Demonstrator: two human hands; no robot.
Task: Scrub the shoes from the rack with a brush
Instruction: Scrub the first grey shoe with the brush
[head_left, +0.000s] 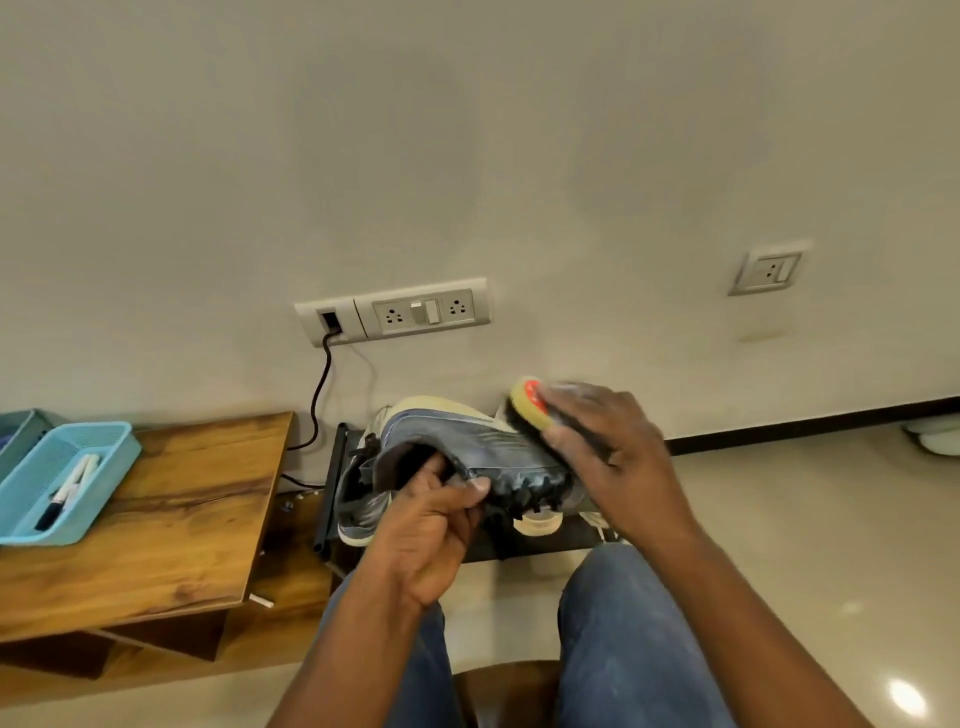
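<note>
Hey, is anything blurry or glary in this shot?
Head view: the right hand and brush smear with motion blur; the shoe is soft; a glare spot shines on the floor; the wide lens bends the skirting line.

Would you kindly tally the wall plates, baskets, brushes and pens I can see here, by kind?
Wall plates: 2
Baskets: 2
Brushes: 1
Pens: 2
Total: 7

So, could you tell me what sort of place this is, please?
Probably a room in a home or office: a plain wall with power sockets, a wooden table, and a low shoe rack on a glossy tiled floor.
</note>
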